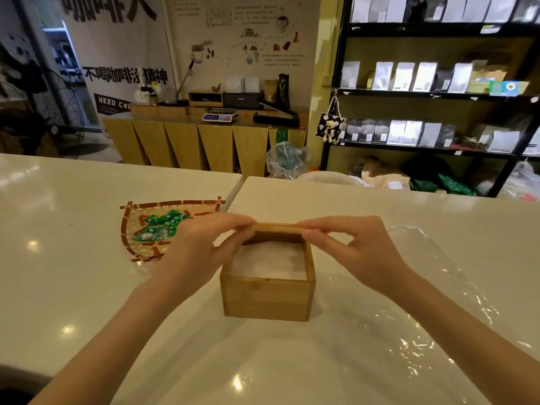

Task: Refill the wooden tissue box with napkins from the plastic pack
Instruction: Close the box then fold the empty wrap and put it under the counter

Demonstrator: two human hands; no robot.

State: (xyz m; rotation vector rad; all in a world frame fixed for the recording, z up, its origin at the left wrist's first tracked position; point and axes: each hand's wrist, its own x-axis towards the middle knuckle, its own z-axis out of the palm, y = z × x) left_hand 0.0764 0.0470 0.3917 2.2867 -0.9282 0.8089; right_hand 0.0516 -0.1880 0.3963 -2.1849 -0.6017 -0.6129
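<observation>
**Napkins in the box, both hands at its far rim**

We see a wooden tissue box [266, 290] standing upright on a white desk [321, 361], its top open and a stack of white napkins [270, 263] lying inside, below the rim. The left hand [201, 247] and the right hand [350, 244] meet over the far side of the box, each pinching an end of a narrow wooden piece [276, 228] along that far edge; we cannot tell whether it is a separate lid or part of the box wall. The fingers of both hands are closed on the wood, thumbs underneath. To the right of the box, crumpled clear plastic wrap [432, 287] is spread across the desk, reaching toward the near edge. To the left, just beside the left hand, a woven bamboo tray [128, 229] holds small green packets [162, 226]. Beyond the desk we see a wooden counter [204, 141] with a weighing scale [219, 114], and on the right a dark shelf [423, 95] lined with pale bags.
</observation>
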